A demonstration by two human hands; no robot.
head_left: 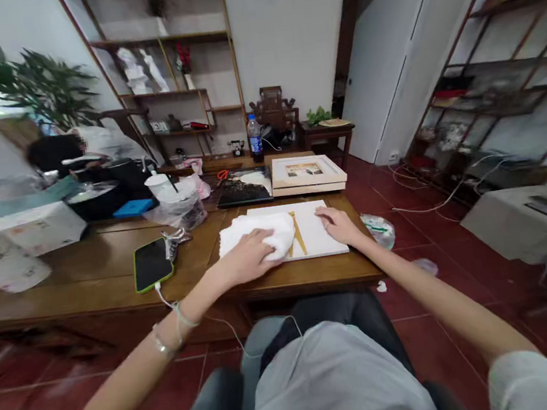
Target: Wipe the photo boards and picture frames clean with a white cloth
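Note:
A white board with a gold mark on it lies flat near the front edge of the wooden table. My left hand presses a bunched white cloth onto the board's left half, fingers curled over the cloth. My right hand rests flat on the board's right side, fingers stretched out and holding nothing.
A phone in a green case lies left of the cloth with a white cable. Behind the board are a dark book, a framed picture, a water bottle and plastic bags. Another person sits at far left.

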